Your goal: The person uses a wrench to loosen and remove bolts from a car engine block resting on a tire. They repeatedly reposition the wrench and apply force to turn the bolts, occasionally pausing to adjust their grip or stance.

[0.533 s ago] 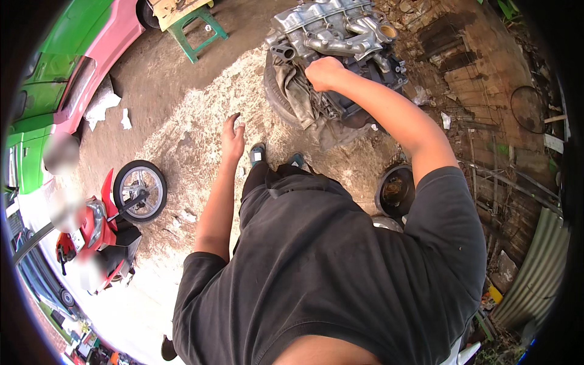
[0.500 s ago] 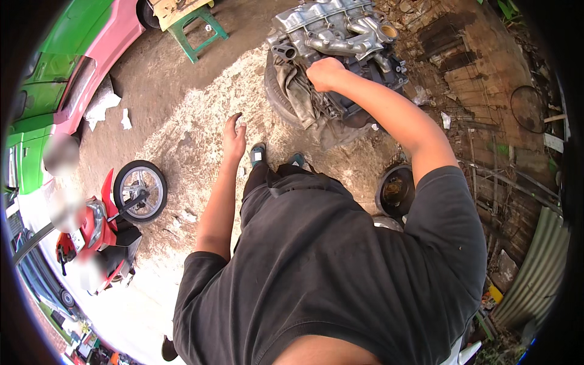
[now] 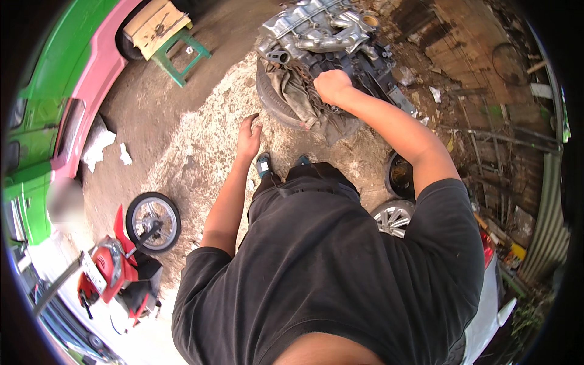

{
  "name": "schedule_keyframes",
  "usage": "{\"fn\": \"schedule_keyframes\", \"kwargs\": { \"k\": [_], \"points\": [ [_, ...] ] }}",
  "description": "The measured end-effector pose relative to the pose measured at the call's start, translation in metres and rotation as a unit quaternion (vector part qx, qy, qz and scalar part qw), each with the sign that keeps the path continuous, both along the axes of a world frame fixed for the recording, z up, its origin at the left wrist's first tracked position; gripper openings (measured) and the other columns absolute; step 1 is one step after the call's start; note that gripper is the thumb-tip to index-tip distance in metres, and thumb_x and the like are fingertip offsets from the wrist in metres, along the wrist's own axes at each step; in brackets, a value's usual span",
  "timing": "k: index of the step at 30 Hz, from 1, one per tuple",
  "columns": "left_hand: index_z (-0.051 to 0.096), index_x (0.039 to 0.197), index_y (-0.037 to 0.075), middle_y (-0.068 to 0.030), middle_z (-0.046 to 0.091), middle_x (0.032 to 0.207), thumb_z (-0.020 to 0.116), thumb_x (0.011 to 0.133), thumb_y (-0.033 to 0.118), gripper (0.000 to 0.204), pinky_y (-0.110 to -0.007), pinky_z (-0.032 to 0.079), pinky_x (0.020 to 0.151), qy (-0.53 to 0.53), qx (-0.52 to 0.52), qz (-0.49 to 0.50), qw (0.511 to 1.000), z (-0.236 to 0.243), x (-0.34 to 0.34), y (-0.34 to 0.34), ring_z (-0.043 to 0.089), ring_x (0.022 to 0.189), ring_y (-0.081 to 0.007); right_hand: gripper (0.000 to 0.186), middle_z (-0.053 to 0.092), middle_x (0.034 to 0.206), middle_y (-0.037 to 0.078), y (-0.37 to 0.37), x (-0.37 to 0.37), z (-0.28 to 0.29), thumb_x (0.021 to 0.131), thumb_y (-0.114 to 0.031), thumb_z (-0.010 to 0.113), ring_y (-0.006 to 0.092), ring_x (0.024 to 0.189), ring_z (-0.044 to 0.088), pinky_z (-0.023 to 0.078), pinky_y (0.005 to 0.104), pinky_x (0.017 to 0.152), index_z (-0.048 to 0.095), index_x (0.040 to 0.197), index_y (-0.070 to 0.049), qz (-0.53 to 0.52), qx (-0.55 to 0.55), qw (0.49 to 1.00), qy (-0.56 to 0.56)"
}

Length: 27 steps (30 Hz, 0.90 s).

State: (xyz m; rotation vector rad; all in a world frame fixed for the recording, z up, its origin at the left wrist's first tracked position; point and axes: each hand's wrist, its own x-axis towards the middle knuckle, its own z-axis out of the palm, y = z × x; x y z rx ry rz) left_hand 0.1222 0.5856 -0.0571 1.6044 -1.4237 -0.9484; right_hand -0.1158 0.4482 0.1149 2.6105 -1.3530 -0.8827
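A silvery metal engine (image 3: 325, 39) with pipes and a dark lower block rests on an old tire (image 3: 269, 97) in front of me. Draped over the tire, beside the engine, is a dirty grey-brown cloth (image 3: 291, 91). My right hand (image 3: 333, 87) is closed in a fist at the engine's near side, next to the cloth. Whatever its fingers hold, if anything, is hidden beneath it. My left hand (image 3: 248, 140) hangs over the ground with thumb and fingers apart, touching nothing and holding nothing.
A green stool (image 3: 179, 58) with a wooden board stands at far left, by a green-and-pink vehicle (image 3: 79, 79). A red motorcycle (image 3: 115, 267) is at left. On my right are a black basin (image 3: 401, 173), an alloy wheel (image 3: 394, 219) and scrap wood (image 3: 462, 55).
My view has shifted, bringing more of the stool and the alloy wheel in. Against the engine, my right fist has moved slightly nearer and to the right. My left hand stays open.
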Motion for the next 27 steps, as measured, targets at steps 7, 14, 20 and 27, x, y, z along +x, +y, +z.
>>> {"fn": "schedule_keyframes", "kwargs": {
  "k": [7,14,20,27],
  "points": [
    [0.057,0.127,0.001,-0.0211,0.057,0.129,0.056,0.090,0.020,0.040,-0.041,0.037,0.108,-0.001,-0.003,-0.080,0.997,0.003,-0.019,-0.014,0.051,0.123,-0.0373,0.015,0.074,0.085,0.010,0.039,-0.031,-0.013,0.081,-0.014,0.060,0.0261,0.081,0.073,0.058,0.0389,0.065,0.075,0.081,-0.010,-0.096,-0.040,0.992,-0.075],
    [0.057,0.127,-0.001,-0.0223,0.057,0.129,0.055,0.091,0.021,0.042,-0.040,0.036,0.108,-0.005,0.007,-0.063,0.998,-0.004,-0.034,-0.015,0.050,0.124,-0.0371,0.017,0.075,0.087,0.008,0.077,-0.059,-0.044,0.081,-0.013,0.059,0.0249,0.083,0.073,0.058,0.0403,0.063,0.076,0.082,-0.011,-0.093,-0.009,0.992,-0.083],
    [0.057,0.127,0.000,-0.0222,0.058,0.128,0.055,0.093,0.021,0.040,-0.040,0.038,0.107,-0.005,0.028,-0.035,0.999,-0.014,-0.033,-0.016,0.052,0.124,-0.0373,0.018,0.074,0.087,0.013,0.096,-0.081,-0.063,0.081,-0.012,0.058,0.0290,0.083,0.072,0.058,0.0411,0.067,0.075,0.082,-0.007,-0.133,0.013,0.983,-0.125],
    [0.058,0.128,0.003,-0.0208,0.058,0.130,0.054,0.093,0.022,0.040,-0.041,0.037,0.108,-0.042,0.067,-0.021,0.997,-0.016,-0.019,-0.005,0.051,0.125,-0.0358,0.020,0.073,0.093,0.017,0.118,-0.107,-0.119,0.084,-0.011,0.055,0.0332,0.088,0.071,0.057,0.0429,0.074,0.074,0.089,-0.004,-0.288,0.064,0.939,-0.177]
  ]
}}
